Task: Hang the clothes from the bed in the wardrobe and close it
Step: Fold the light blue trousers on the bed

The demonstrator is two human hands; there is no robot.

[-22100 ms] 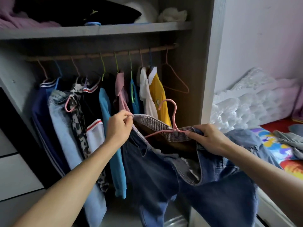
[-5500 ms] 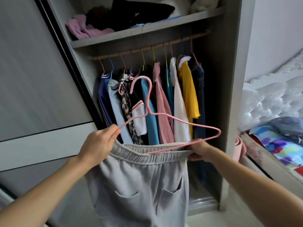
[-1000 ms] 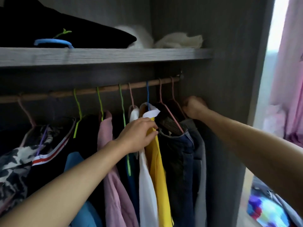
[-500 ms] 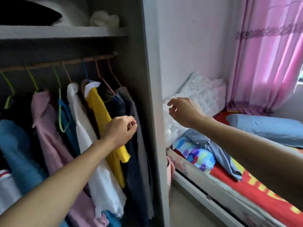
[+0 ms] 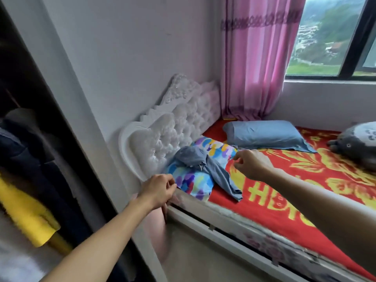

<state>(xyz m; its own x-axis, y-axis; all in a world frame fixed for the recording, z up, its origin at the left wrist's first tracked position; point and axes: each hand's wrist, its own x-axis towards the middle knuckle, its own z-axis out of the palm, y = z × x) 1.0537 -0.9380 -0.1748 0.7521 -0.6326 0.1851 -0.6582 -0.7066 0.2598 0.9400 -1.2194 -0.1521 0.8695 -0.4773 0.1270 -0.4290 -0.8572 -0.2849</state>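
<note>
A crumpled grey-blue garment (image 5: 205, 166) lies on a multicoloured pillow (image 5: 190, 183) at the head of the bed (image 5: 289, 192), which has a red and yellow cover. My right hand (image 5: 251, 164) hovers just right of the garment with its fingers curled apart and nothing in it. Lower down, my left hand (image 5: 159, 190) is loosely closed and empty at the bed's near corner, beside the pillow. The open wardrobe (image 5: 81, 123) fills the left edge, where a yellow top (image 5: 26, 218) and dark jeans (image 5: 30, 165) hang.
A white tufted headboard (image 5: 173, 127) stands against the wall. A blue pillow (image 5: 264, 137) and a grey plush toy (image 5: 358, 145) lie further along the bed. A pink curtain (image 5: 254, 58) hangs by the window. Something pink (image 5: 156, 233) sits between wardrobe and bed.
My view has swung right from the wardrobe to the bed. Both hands have left the hanging clothes and moved toward the grey-blue garment on the pillow.
</note>
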